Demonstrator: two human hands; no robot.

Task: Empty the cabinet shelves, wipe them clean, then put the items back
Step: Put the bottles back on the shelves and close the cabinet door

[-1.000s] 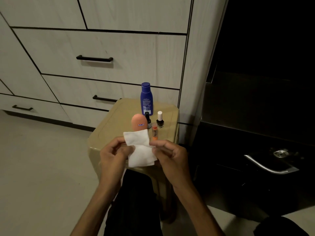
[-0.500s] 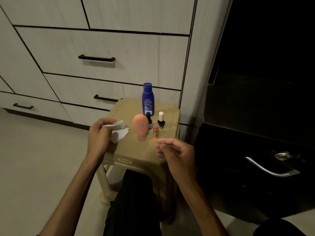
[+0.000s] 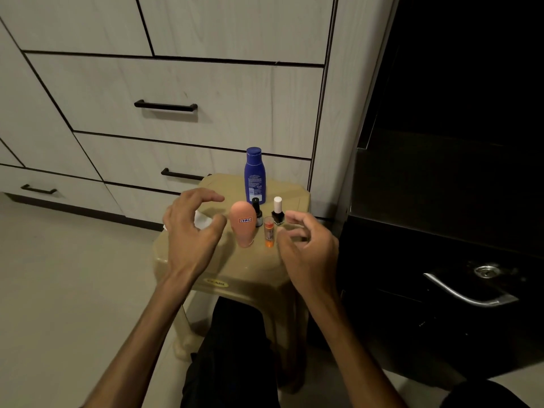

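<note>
On a beige plastic stool (image 3: 241,272) stand a blue lotion bottle (image 3: 254,175), a peach egg-shaped bottle (image 3: 243,224) with a small label, a small dark bottle (image 3: 256,212) behind it, an orange lip-balm tube (image 3: 268,232) and a black nail-polish bottle with a white cap (image 3: 277,210). A white tissue (image 3: 202,221) lies on the stool's left side, mostly hidden under my left hand (image 3: 190,231), which hovers over it with fingers spread and holds nothing. My right hand (image 3: 306,245) hovers just right of the tube, fingers curled apart, empty.
Pale wood-grain drawers with black handles (image 3: 165,105) fill the wall behind the stool. To the right is a dark open cabinet (image 3: 447,178), its black door with a chrome handle (image 3: 468,295) low at the right. My dark-clothed knee (image 3: 235,357) is under the stool's front.
The tissue went from both hands to the left hand alone, then down onto the stool's left side. My left hand has let it go and opened. My right hand moved up beside the small bottles.
</note>
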